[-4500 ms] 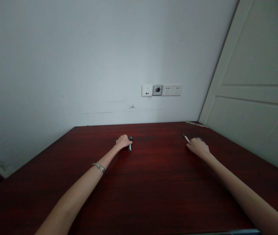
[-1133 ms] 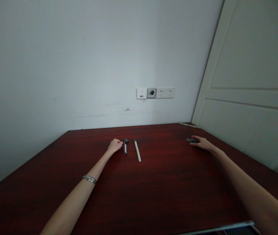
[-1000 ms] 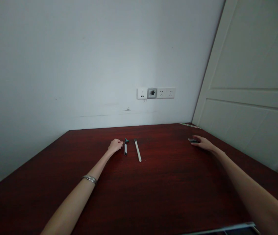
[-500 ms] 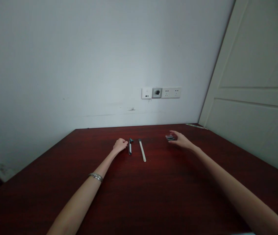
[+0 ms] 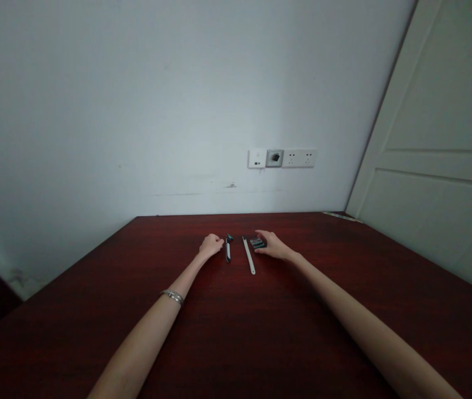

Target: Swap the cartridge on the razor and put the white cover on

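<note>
My left hand (image 5: 211, 244) rests on the table with its fingers curled in, just left of a razor (image 5: 228, 250). No object shows in it. The razor has a black and white handle, its head pointing away from me. To its right lies a long, slim white stick (image 5: 249, 257) with a dark far end and a small hole at the near end. My right hand (image 5: 275, 245) grips a small dark case with a clear-looking cover (image 5: 257, 243) between thumb and fingers, close beside the stick's far end. What the case contains is too small to tell.
The dark red wooden table (image 5: 236, 332) meets a pale wall (image 5: 177, 111) at the back. Sockets (image 5: 299, 158) sit on the wall. A white panelled door (image 5: 439, 144) stands at the right, and a thin strip (image 5: 341, 216) lies at the far right corner.
My right hand has brought the small dark case leftward, close to the white stick. My left hand stays beside the razor. The whole view has shifted slightly.
</note>
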`<state>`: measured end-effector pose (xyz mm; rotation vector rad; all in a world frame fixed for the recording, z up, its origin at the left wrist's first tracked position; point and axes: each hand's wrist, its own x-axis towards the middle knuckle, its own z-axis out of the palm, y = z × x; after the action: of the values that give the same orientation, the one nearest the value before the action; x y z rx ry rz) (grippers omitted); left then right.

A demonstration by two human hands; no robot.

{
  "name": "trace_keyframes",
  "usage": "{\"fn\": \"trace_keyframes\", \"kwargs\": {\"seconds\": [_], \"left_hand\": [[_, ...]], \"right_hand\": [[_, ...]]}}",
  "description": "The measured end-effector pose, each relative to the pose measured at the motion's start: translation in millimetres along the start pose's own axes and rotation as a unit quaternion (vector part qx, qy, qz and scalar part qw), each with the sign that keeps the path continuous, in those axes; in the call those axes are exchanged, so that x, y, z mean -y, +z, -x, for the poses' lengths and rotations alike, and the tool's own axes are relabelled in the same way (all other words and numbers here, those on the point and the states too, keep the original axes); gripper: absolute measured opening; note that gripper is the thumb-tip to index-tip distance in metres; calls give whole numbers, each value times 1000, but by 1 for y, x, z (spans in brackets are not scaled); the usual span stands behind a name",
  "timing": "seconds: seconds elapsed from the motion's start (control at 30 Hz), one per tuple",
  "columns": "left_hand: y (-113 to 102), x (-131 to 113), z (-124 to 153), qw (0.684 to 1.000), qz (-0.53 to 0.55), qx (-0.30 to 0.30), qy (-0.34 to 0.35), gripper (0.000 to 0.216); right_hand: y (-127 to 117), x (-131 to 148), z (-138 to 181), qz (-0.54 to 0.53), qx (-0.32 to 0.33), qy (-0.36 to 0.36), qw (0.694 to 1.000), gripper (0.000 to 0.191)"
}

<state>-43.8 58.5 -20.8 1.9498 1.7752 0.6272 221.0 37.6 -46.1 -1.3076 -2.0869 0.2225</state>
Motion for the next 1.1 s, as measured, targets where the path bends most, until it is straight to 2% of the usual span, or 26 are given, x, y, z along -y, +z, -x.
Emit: {"fn": "trace_keyframes", "kwargs": {"seconds": [0.73, 1.1], "left_hand": [[-4, -1, 3, 1000, -3, 11, -4, 26], [-1, 2, 0, 1000, 2, 9, 4, 26]], "right_hand": [[8, -11, -5, -20, 27, -7, 999, 67], [7, -11, -6, -10, 27, 1, 1000, 72]]}}
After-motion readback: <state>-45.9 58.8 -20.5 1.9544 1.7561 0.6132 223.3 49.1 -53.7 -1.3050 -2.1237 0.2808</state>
